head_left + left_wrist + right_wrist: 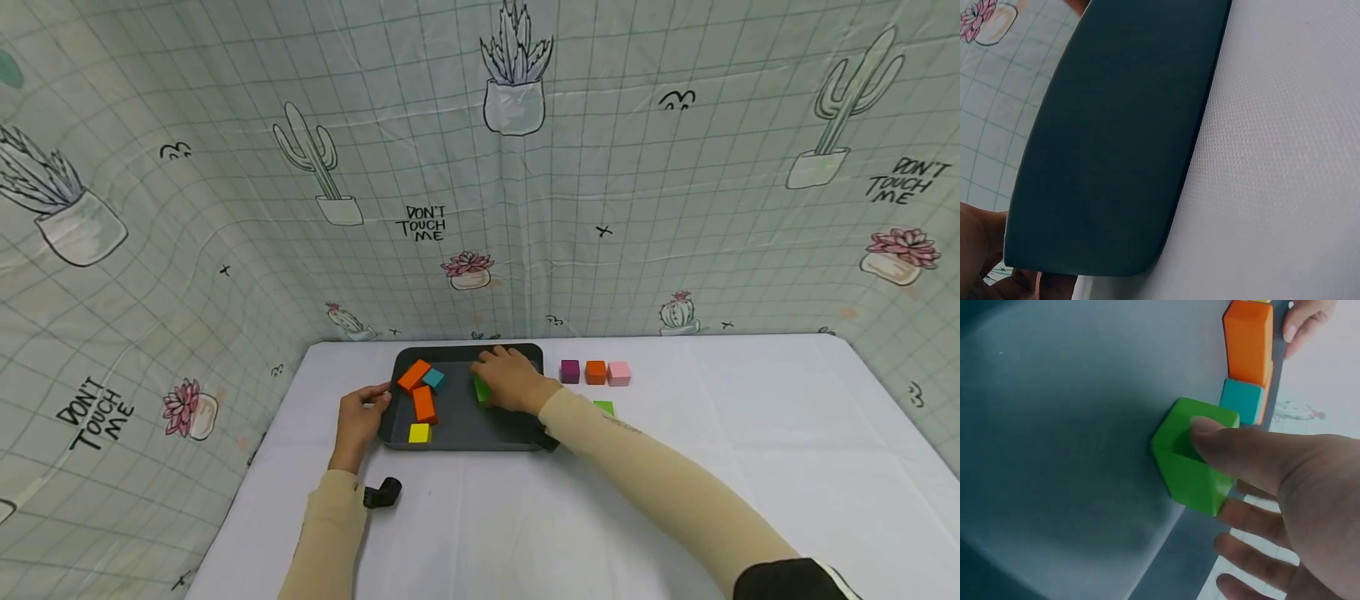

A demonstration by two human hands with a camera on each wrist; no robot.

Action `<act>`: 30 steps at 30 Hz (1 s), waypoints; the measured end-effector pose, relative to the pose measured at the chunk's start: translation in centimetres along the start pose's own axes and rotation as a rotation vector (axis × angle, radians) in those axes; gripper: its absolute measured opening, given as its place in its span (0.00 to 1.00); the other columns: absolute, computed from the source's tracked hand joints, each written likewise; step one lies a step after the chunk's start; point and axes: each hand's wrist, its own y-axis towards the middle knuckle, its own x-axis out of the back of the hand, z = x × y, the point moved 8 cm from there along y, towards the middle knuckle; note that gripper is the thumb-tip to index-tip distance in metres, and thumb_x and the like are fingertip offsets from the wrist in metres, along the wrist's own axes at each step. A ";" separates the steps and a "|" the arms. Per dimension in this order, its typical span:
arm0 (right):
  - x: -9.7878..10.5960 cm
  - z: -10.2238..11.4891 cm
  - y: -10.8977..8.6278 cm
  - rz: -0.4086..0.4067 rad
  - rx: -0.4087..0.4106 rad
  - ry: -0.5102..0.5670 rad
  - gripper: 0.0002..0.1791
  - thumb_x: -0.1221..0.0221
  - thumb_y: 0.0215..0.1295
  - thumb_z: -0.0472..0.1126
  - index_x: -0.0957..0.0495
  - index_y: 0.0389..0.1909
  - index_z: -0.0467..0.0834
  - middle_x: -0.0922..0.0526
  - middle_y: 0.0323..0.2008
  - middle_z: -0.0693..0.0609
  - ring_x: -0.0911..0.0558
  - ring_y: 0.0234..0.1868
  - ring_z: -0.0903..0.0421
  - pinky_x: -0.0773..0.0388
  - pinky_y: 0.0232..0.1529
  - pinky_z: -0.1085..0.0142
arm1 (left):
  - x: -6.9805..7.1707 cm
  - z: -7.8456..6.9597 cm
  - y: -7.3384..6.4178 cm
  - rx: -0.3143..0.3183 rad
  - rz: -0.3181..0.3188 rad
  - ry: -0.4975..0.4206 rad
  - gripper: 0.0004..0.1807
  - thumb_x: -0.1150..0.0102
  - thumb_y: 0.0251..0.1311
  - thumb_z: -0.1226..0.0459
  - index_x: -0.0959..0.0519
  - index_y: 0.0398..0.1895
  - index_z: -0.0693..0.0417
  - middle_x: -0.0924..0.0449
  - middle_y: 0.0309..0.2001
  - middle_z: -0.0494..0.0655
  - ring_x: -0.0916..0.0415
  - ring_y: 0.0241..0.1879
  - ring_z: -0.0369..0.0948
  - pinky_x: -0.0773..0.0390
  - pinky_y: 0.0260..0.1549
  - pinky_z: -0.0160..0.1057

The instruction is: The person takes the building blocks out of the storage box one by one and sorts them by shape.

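Left hand (356, 427) gripping tray (468, 429); inside: orange blocks (424, 405), blue block (434, 379), yellow block (420, 433), green block (1192, 482) pinched by right hand (517, 382).

Right hand (1313, 494) pinching green block (1179, 475), teal block (1239, 400), orange block (1247, 344), grey tray (1079, 437)

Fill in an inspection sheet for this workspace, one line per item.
Surface: white tabletop under a dark tray.
Job's things: in the tray, two orange blocks, a blue block and a yellow block; right of it, a purple block, another orange block, a pink block and a partly hidden light green block.
Clutter: nothing seen, apart from a black piece by the left wrist.
Hands: right hand pinches a green block in or just above the tray; left hand is at the tray's left edge, grip unclear.
Cables: nothing seen.
Surroundings: pale grid-patterned backdrop with drawn potted plants and lettering.
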 end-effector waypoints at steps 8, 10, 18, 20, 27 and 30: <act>0.9 -0.4 -1.8 -0.111 0.057 0.024 0.31 0.21 0.58 0.50 0.16 0.60 0.42 0.17 0.56 0.47 0.23 0.57 0.46 0.24 0.59 0.49 | -0.1 -0.1 -0.2 0.003 0.007 0.010 0.16 0.44 0.76 0.69 0.17 0.61 0.68 0.20 0.52 0.67 0.27 0.52 0.56 0.29 0.43 0.38; 1.4 -0.6 -2.6 -0.156 0.068 0.039 0.30 0.21 0.59 0.49 0.16 0.60 0.42 0.18 0.56 0.47 0.22 0.58 0.45 0.24 0.61 0.48 | -0.1 -0.1 -0.3 0.004 0.007 0.016 0.17 0.44 0.76 0.69 0.17 0.61 0.68 0.20 0.53 0.68 0.27 0.52 0.55 0.29 0.43 0.38; 3.3 -1.6 -5.9 -0.284 0.067 0.008 0.32 0.21 0.58 0.47 0.18 0.62 0.42 0.18 0.59 0.47 0.23 0.63 0.44 0.27 0.66 0.47 | 0.0 -0.1 -0.4 0.010 0.020 0.021 0.17 0.44 0.76 0.69 0.17 0.61 0.68 0.20 0.54 0.68 0.27 0.53 0.56 0.28 0.43 0.38; 3.5 -2.0 -6.7 -0.306 0.060 -0.007 0.32 0.21 0.58 0.46 0.18 0.63 0.42 0.18 0.60 0.47 0.23 0.64 0.44 0.28 0.66 0.48 | 0.1 -0.1 -0.4 0.008 0.024 0.027 0.17 0.44 0.77 0.69 0.17 0.61 0.68 0.19 0.54 0.68 0.27 0.53 0.56 0.28 0.43 0.38; 4.7 -3.7 -9.8 -0.402 0.027 -0.003 0.35 0.19 0.54 0.44 0.18 0.62 0.41 0.18 0.60 0.46 0.22 0.62 0.43 0.29 0.67 0.47 | 0.1 -0.3 -0.4 -0.008 0.025 0.034 0.16 0.44 0.76 0.69 0.17 0.61 0.68 0.18 0.51 0.67 0.27 0.52 0.55 0.29 0.41 0.37; 5.2 -4.7 -11.2 -0.442 0.009 0.006 0.34 0.19 0.53 0.43 0.17 0.62 0.40 0.18 0.59 0.45 0.22 0.61 0.43 0.29 0.66 0.46 | 0.1 -0.4 -0.4 -0.024 0.022 0.039 0.16 0.44 0.76 0.69 0.17 0.60 0.69 0.18 0.51 0.68 0.26 0.51 0.55 0.29 0.40 0.36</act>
